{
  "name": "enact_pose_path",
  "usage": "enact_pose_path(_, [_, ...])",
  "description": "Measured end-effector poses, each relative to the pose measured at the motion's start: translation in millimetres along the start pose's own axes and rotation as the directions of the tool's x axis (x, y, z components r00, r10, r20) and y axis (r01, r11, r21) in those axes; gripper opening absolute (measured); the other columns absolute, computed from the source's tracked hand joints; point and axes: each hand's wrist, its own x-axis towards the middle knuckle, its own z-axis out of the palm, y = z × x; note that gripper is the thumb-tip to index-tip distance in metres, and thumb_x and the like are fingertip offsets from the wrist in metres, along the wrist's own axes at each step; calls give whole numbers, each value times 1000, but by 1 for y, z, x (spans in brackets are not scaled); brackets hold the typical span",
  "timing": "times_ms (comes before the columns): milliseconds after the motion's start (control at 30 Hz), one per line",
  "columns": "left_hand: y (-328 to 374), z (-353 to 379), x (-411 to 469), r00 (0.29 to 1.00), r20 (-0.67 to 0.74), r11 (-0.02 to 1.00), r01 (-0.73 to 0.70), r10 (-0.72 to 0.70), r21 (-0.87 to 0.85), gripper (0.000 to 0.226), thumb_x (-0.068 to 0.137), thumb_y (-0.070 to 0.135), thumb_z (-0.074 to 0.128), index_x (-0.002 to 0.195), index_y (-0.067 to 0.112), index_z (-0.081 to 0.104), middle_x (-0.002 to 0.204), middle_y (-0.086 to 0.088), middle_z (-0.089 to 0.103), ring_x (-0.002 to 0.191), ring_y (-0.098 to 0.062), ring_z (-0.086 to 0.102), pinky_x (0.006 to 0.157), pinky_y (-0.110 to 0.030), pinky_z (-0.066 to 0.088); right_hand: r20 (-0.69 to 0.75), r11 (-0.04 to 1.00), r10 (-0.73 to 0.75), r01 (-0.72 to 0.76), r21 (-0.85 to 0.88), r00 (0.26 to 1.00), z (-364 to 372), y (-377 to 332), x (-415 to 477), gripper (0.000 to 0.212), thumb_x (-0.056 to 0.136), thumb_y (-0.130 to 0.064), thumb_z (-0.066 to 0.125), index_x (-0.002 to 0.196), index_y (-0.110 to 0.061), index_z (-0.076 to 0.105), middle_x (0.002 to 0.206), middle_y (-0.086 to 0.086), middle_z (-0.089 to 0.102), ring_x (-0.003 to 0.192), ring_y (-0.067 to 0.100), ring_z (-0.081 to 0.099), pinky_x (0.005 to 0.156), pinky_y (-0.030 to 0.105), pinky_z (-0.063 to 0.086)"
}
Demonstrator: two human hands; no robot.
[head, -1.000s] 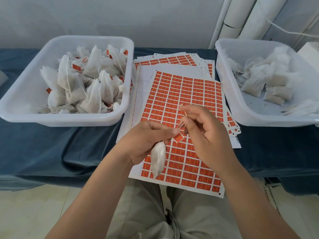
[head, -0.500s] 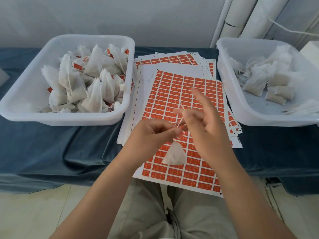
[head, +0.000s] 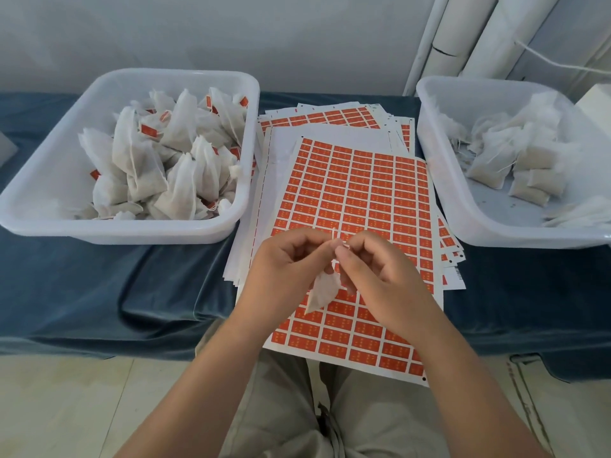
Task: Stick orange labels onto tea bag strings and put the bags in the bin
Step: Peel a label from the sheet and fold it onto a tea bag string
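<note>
Right hand (head: 380, 276) recurled, pinching string (head: 334, 234) with left hand (head: 287, 269), left bin (head: 132, 231) labelled bags (head: 172, 166), right bin (head: 441, 180) plain bags (head: 486, 166)

Two white bins, left bin (head: 132, 231) and right bin (head: 496, 234); two hands, left hand (head: 284, 272) and right hand (head: 383, 276); one held tea bag (head: 322, 292); several stacked label sheets (head: 357, 193); heaped bags (head: 172, 166) uncountable

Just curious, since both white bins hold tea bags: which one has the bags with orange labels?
The left bin: orange labels show among its tea bags. In the right bin none show.
</note>
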Motion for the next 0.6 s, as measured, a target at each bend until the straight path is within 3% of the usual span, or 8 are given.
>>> enact_pose_path(167, [2, -2, 1, 999, 23, 998, 36, -35, -44, 17, 99, 35, 70, 90, 44, 81, 81, 9, 77, 73, -10, 73, 62, -17, 58, 64, 999, 23, -21, -37, 998, -2, 0, 1, 34, 98, -67, 46, 106, -39, 63, 91, -22, 71, 87, 2, 70, 67, 12, 54])
enact_pose_path(300, [1, -4, 1, 993, 50, 991, 108, -104, -76, 20, 88, 56, 65, 88, 43, 81, 86, 4, 78, 84, -21, 76, 77, -37, 66, 55, 999, -24, 25, -19, 998, -3, -1, 0, 26, 105, -47, 52, 89, -32, 66, 77, -12, 68, 76, 9, 68, 66, 14, 52])
enact_pose_path(467, [-2, -5, 1, 985, 101, 989, 142, -137, -42, 22, 98, 50, 63, 84, 41, 77, 86, 6, 77, 84, -17, 74, 81, -31, 64, -58, 999, -38, 38, -8, 998, 2, 1, 0, 32, 98, -45, 56, 75, -23, 61, 68, -7, 63, 65, 10, 61, 59, 12, 48])
enact_pose_path(600, [-1, -4, 1, 984, 133, 992, 123, -122, 6, 17, 99, 47, 65, 87, 41, 75, 85, 9, 76, 83, -11, 73, 73, -15, 59, -45, 998, -33, 35, 47, 998, 5, 2, -1, 29, 99, -43, 51, 75, -28, 58, 66, -14, 62, 62, 4, 60, 57, 10, 47])
